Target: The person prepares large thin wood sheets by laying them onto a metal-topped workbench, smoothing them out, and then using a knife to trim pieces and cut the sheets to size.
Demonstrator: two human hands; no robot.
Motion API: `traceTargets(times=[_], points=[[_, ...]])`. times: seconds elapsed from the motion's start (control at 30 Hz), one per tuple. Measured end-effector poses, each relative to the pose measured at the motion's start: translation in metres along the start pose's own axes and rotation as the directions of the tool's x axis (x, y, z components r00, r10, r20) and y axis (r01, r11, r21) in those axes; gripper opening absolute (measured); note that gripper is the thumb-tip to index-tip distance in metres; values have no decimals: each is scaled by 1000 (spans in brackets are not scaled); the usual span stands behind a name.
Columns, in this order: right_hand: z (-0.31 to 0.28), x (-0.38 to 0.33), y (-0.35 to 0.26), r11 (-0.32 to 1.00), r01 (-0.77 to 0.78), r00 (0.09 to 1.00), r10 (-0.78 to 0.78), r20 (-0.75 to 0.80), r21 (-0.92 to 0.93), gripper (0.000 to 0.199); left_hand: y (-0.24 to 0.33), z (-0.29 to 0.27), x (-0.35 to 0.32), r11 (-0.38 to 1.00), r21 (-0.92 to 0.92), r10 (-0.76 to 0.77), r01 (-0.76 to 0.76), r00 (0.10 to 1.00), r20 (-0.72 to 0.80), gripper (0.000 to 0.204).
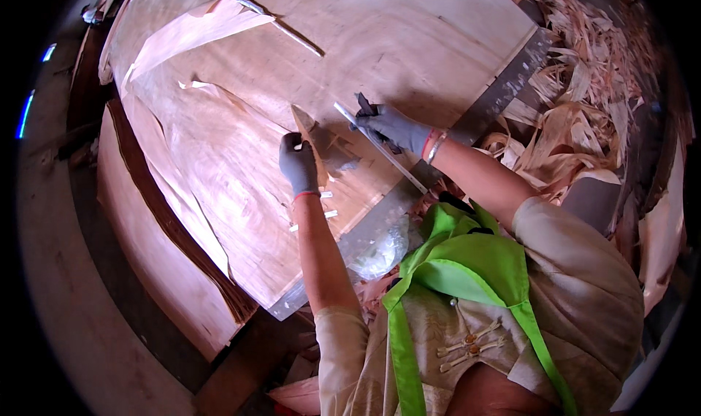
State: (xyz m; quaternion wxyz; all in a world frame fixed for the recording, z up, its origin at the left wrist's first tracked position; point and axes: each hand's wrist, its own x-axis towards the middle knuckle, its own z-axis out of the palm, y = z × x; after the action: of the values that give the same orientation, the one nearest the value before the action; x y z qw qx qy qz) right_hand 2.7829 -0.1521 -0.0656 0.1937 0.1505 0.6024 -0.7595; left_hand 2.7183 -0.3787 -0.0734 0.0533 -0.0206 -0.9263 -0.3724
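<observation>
My left hand (299,163), in a grey glove, presses down a narrow pointed strip of wood veneer (310,135) on a large reddish veneer sheet (241,168). My right hand (394,126), also in a grey glove, grips a long thin metal straightedge (380,148) that slants from upper left to lower right beside the strip. A dark tool pokes out above the right hand's fingers; what kind it is I cannot tell.
The sheets lie stacked on a wide work table with a metal edge strip (504,87). A heap of veneer scraps (577,102) fills the right side. A loose torn veneer piece (197,29) lies at the far left. A crumpled plastic bag (380,252) sits by my apron.
</observation>
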Motion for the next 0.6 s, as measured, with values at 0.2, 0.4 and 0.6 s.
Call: traceTargets(times=[0.2,0.4,0.6], points=[[-3,13,7,998,-64,998,64,13,-10,24,21,6,-6,925,354,116,-138,990,81,21],[-10,21,15,1000,-17,1000,17,-1,-12,24,39,21,11,888,452,87,-88,996,22,19],[2,21,12,997,-52,996,48,69,57,22,-11,15,41,966,253,34,-47,998,55,16]])
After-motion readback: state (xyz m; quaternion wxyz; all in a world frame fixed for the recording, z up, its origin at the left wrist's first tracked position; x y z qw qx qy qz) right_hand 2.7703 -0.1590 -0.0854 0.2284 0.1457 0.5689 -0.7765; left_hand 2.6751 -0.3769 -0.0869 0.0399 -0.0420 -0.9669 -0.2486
